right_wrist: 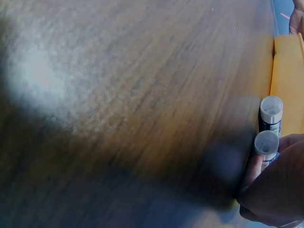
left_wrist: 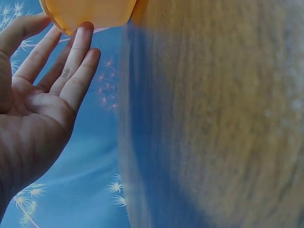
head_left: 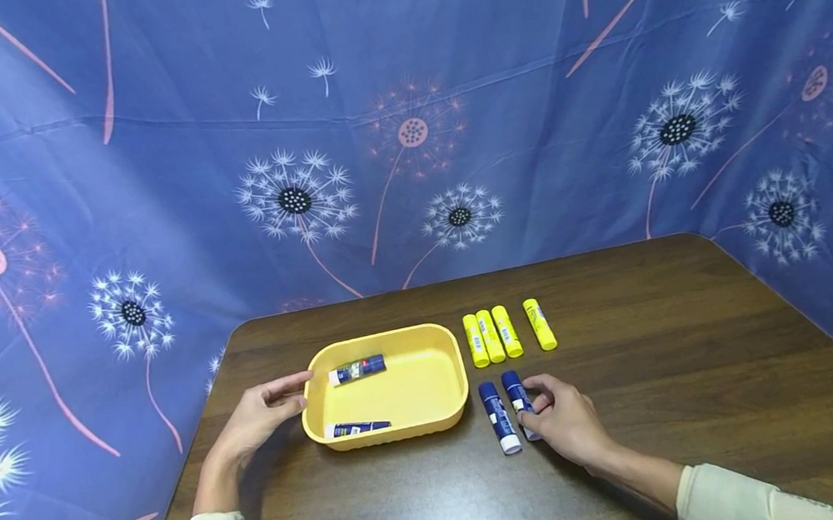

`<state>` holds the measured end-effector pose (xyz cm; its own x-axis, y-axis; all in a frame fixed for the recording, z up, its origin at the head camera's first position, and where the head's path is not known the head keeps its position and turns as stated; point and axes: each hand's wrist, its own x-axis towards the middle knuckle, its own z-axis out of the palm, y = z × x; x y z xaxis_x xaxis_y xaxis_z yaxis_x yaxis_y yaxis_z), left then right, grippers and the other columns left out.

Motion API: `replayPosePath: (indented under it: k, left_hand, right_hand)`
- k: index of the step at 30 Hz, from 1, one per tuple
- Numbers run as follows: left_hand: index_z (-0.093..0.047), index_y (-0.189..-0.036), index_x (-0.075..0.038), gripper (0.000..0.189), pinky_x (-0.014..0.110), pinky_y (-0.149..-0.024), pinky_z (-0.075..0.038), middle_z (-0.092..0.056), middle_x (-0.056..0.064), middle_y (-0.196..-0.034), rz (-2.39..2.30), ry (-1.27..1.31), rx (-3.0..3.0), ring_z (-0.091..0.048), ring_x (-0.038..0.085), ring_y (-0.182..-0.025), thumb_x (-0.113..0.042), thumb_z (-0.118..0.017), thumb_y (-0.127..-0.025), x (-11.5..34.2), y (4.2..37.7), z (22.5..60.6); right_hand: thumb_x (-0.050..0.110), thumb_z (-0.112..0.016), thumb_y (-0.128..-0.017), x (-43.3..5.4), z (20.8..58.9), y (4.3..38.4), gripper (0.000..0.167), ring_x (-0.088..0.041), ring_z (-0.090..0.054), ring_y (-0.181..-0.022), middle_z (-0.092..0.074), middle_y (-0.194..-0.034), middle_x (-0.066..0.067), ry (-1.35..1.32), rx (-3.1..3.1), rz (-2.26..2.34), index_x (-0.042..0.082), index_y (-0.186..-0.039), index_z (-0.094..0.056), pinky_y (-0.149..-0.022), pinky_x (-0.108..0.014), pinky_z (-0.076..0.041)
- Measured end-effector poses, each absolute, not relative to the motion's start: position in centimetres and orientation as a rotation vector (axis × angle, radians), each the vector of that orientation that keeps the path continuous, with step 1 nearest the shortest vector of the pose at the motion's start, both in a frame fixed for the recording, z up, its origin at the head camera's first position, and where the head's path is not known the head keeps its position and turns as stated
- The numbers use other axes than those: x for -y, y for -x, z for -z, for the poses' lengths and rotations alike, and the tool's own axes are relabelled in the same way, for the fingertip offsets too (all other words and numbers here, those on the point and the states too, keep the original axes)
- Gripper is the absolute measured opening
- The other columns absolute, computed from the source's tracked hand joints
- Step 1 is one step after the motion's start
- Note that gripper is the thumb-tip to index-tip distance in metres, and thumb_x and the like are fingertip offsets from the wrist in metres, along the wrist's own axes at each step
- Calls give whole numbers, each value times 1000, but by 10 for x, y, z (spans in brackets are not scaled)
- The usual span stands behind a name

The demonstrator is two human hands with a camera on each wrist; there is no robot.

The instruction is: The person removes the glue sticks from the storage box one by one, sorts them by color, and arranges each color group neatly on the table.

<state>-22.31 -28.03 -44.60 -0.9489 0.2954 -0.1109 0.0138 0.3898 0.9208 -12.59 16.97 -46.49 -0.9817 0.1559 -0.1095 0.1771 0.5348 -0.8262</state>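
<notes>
My left hand (head_left: 258, 417) is at the left end of a yellow plastic tray (head_left: 402, 387), its fairly straight fingers touching the outer wall; the left wrist view shows the fingertips against it. Inside the tray lie two blue glue sticks, one near the back (head_left: 358, 370) and one along the front wall (head_left: 359, 428). To the right of the tray, my right hand (head_left: 568, 423) pinches a blue glue stick (head_left: 515, 389) between thumb and fingers. Another blue glue stick (head_left: 500, 419) lies just left of it. Their white ends (right_wrist: 271, 108) face the right wrist camera.
Behind the right hand lie several yellow glue sticks: three side by side, including the middle one (head_left: 490, 337), and one (head_left: 540, 325) set apart to the right. All stand on a brown wooden table (head_left: 696, 350). A blue dandelion-print cloth (head_left: 374, 130) hangs behind and at the sides.
</notes>
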Motion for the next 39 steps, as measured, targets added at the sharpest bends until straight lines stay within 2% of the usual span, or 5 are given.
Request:
replayPosePath:
  k: [7, 17, 24, 28, 39]
  left_hand:
    - [-54, -148, 1, 53, 13, -93, -50, -55, 25, -150, -1567, -257, -2395, -64, 13, -125, -12, -68, -99, 280, 223, 446]
    - [-54, -148, -1, 54, 13, -94, -49, -55, 24, -151, -1561, -239, -2407, -63, 3, -120, -16, -70, -99, 280, 221, 445]
    - [-55, -148, -2, 53, 13, -95, -49, -56, 22, -150, -1566, -245, -2415, -63, 11, -124, -16, -70, -98, 279, 220, 446]
    - [-55, -148, -1, 54, 13, -95, -48, -56, 23, -150, -1565, -249, -2414, -63, 4, -121, -16, -70, -98, 279, 221, 447]
    - [-56, -148, -3, 53, 13, -95, -49, -56, 22, -150, -1556, -249, -2420, -62, 9, -125, -17, -70, -98, 279, 221, 446]
  right_hand:
    - [8, -81, -80, -170, 466, 125, 51, -13, -61, -71, -66, -86, -6, -281, -2749, 1469, -1, -128, -66, -58, -24, -49]
    - [9, -83, -80, -171, 468, 124, 49, -13, -59, -71, -66, -83, -4, -256, -2793, 1458, 0, -126, -67, -59, -23, -47]
    - [11, -82, -81, -175, 467, 123, 48, -15, -56, -73, -65, -84, -5, -256, -2762, 1480, -1, -125, -66, -60, -23, -43]
    - [10, -79, -83, -177, 465, 125, 47, -16, -56, -72, -65, -84, -6, -283, -2688, 1506, -2, -126, -65, -56, -23, -42]
    - [17, -72, -93, -189, 434, 139, 52, -22, -63, -79, -69, -93, -12, -194, -2481, 1617, -6, -136, -54, -66, -35, -55]
